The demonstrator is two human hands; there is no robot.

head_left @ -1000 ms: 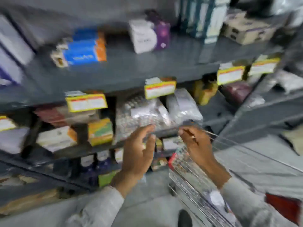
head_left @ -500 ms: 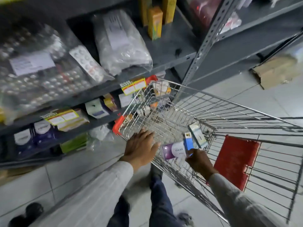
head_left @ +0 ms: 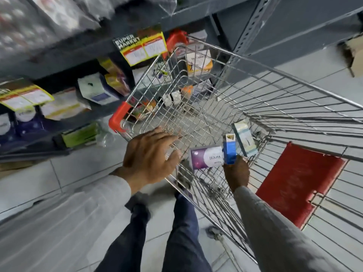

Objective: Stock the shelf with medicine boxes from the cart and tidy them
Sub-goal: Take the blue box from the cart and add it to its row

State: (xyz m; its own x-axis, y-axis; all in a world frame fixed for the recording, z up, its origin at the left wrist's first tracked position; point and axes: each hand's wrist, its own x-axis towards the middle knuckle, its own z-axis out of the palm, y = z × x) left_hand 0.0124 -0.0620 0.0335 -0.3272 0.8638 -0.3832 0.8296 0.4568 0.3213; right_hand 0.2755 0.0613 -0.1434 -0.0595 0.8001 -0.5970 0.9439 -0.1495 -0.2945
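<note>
A wire shopping cart (head_left: 265, 79) with orange corner guards stands against the grey shelf (head_left: 82, 54). Down inside the cart, my right hand (head_left: 236, 171) grips a small blue medicine box (head_left: 229, 151) from below. A purple and white box (head_left: 206, 157) lies just left of it, touching it. A pale teal box (head_left: 244, 139) leans in the cart's corner to the right. My left hand (head_left: 149, 156) rests with spread fingers on the cart's near rim and holds no box.
The lower shelves hold white, yellow, green and dark blue boxes (head_left: 96, 89) behind yellow price tags (head_left: 143, 49). Bagged blister packs (head_left: 29, 20) sit on the shelf above. A red child-seat flap (head_left: 298, 183) hangs in the cart. My legs stand on the tiled floor (head_left: 39, 179).
One second ago both hands were up at the shelf edge. They have dropped to the cart, the left onto the rim and the right inside, closing on the blue box.
</note>
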